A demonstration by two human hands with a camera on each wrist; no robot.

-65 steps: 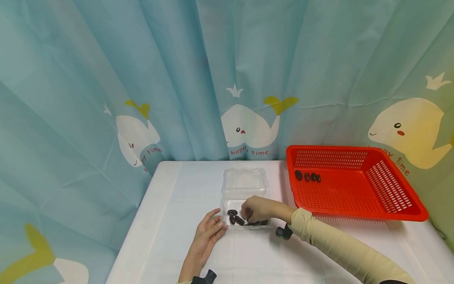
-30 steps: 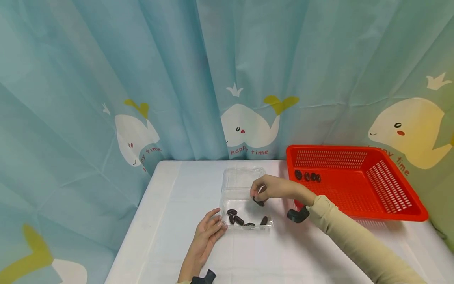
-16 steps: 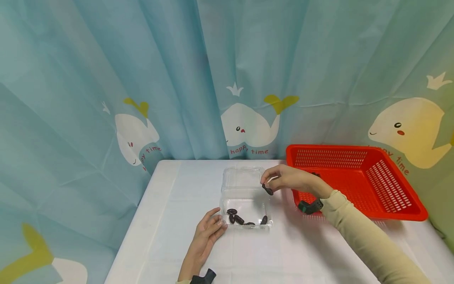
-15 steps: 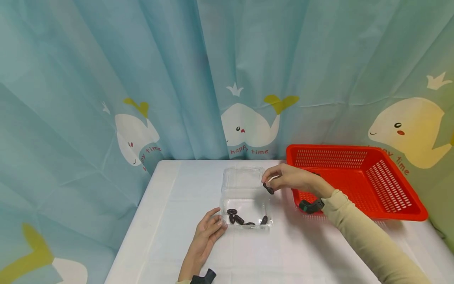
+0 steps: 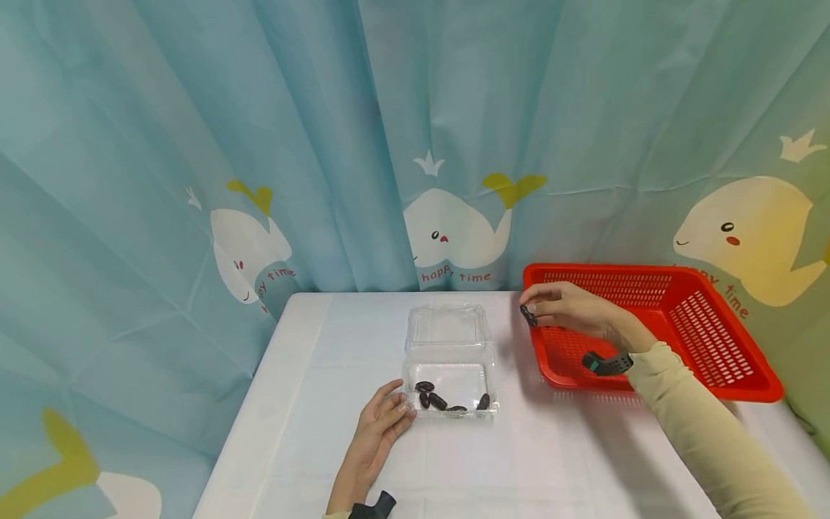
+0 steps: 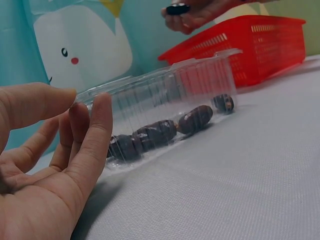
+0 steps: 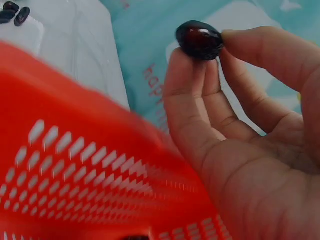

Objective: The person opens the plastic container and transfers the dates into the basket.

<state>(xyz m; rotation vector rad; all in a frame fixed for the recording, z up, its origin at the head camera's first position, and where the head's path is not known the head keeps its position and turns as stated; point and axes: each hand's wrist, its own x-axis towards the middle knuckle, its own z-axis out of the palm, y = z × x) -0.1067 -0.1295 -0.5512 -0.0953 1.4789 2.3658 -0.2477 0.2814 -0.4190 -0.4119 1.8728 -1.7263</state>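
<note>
My right hand (image 5: 570, 310) pinches a dark, glossy date (image 5: 528, 316) between thumb and fingertips, above the left rim of the red plastic basket (image 5: 655, 396). In the right wrist view, the same date (image 7: 199, 40) shows at the fingertips. My left hand (image 5: 379, 429) holds the front left corner of a clear plastic clamshell box (image 5: 447, 355), thumb and fingertips at its rim in the left wrist view. Several dates (image 5: 437, 401) lie along the box's front, with another date (image 5: 483, 401) at its right. The basket's dates are mostly hidden behind my right hand.
The box's lid (image 5: 447, 324) lies folded back away from me. A white cloth (image 5: 337, 360) covers the table. Behind its far edge hangs a blue curtain (image 5: 337, 180) with whale prints.
My right hand has lifted a date out of the clear box and carried it right, up to the basket's left rim. My left hand stays at the box corner.
</note>
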